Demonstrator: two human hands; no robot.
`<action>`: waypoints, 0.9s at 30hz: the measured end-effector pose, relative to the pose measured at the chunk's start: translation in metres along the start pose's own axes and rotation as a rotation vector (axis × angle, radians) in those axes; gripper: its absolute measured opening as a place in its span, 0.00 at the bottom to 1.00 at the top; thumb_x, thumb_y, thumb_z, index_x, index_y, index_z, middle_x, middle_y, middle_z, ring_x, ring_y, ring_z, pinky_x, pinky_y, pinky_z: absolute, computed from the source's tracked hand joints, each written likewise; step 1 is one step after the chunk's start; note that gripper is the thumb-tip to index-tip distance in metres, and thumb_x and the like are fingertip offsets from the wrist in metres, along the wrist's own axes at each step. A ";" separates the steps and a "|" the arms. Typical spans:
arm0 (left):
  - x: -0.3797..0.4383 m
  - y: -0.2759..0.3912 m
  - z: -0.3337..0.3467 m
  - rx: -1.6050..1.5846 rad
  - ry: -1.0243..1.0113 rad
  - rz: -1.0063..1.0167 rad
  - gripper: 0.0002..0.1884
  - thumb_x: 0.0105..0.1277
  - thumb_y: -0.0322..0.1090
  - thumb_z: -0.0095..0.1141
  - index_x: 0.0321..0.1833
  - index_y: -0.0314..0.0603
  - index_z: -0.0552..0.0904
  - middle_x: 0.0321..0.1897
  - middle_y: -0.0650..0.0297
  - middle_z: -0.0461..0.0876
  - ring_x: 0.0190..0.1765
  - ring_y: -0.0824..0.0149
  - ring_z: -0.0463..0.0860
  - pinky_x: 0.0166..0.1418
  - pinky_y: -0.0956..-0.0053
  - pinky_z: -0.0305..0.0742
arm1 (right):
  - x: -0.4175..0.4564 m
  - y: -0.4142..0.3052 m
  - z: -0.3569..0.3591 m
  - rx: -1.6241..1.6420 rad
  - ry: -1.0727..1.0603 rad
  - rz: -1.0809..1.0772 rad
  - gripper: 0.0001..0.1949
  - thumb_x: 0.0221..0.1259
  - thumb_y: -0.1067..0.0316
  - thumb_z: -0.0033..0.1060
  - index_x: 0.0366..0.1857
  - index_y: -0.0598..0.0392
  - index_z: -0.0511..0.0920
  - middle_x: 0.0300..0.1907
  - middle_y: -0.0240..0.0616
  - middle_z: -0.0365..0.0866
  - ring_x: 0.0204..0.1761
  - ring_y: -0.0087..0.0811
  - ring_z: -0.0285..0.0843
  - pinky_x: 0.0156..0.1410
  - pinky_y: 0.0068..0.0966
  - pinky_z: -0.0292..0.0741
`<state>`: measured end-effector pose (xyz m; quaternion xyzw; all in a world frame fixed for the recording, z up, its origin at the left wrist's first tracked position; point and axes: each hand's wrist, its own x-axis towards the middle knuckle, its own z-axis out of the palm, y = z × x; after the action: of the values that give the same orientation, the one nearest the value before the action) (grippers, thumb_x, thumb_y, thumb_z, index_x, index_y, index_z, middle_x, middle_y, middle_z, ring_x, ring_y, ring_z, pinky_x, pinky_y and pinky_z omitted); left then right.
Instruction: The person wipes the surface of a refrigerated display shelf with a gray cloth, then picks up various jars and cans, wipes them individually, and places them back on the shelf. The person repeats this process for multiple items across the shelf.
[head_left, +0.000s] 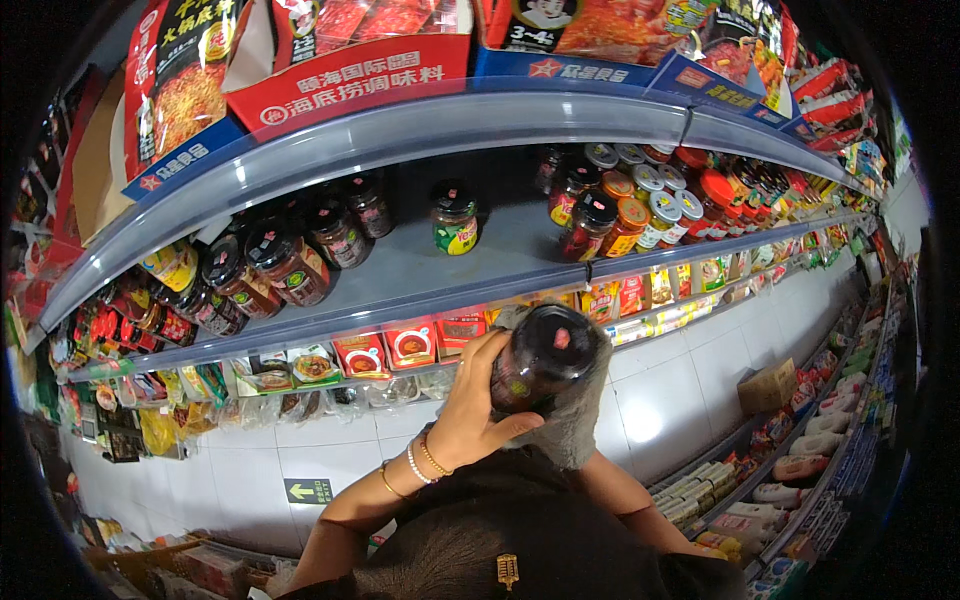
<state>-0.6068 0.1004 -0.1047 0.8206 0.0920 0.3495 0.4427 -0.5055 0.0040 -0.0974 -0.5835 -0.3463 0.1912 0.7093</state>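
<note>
My left hand (469, 409) is closed around the left side of a dark glass jar (517, 375) with a black lid. A grey cloth (581, 420) wraps the jar's right side and covers my right hand, whose fingers are hidden beneath it. Jar and cloth are in front of my chest, below the shelf's front edge. On the grey shelf (405, 277) a jar with a green and yellow label (454, 225) stands by itself. Dark-lidded jars (289, 262) stand to its left, and jars with orange, silver and red lids (626, 225) to its right.
Boxes of seasoning packets (360, 82) fill the shelf above, behind a clear plastic edge strip (420, 116). Packets (412, 345) line a lower shelf. Another shelf with packaged goods (810, 450) and a cardboard box (766, 386) are at the right. An exit sign (307, 491) marks the tiled floor.
</note>
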 end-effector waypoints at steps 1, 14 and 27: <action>0.001 0.001 -0.003 -0.025 -0.035 -0.014 0.52 0.51 0.49 0.76 0.70 0.30 0.57 0.64 0.43 0.64 0.67 0.43 0.66 0.71 0.56 0.62 | 0.003 -0.003 0.004 0.097 -0.003 0.023 0.44 0.42 0.53 0.77 0.65 0.58 0.63 0.60 0.43 0.69 0.65 0.40 0.66 0.73 0.38 0.59; 0.004 0.019 -0.018 0.150 -0.024 -0.083 0.43 0.39 0.54 0.79 0.55 0.33 0.76 0.56 0.53 0.76 0.57 0.46 0.76 0.60 0.57 0.73 | 0.043 0.036 -0.010 0.455 -0.410 0.175 0.23 0.73 0.65 0.50 0.69 0.59 0.65 0.63 0.44 0.74 0.62 0.38 0.74 0.70 0.37 0.72; 0.012 -0.033 -0.012 0.340 0.439 0.585 0.21 0.60 0.30 0.62 0.56 0.41 0.71 0.55 0.58 0.80 0.59 0.54 0.77 0.77 0.47 0.50 | 0.028 0.010 0.019 0.767 -0.293 0.676 0.28 0.68 0.61 0.57 0.70 0.55 0.63 0.66 0.40 0.70 0.67 0.32 0.68 0.72 0.29 0.66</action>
<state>-0.6004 0.1333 -0.1208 0.7795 0.0035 0.6075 0.1525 -0.4988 0.0390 -0.0978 -0.3285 -0.1394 0.6015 0.7148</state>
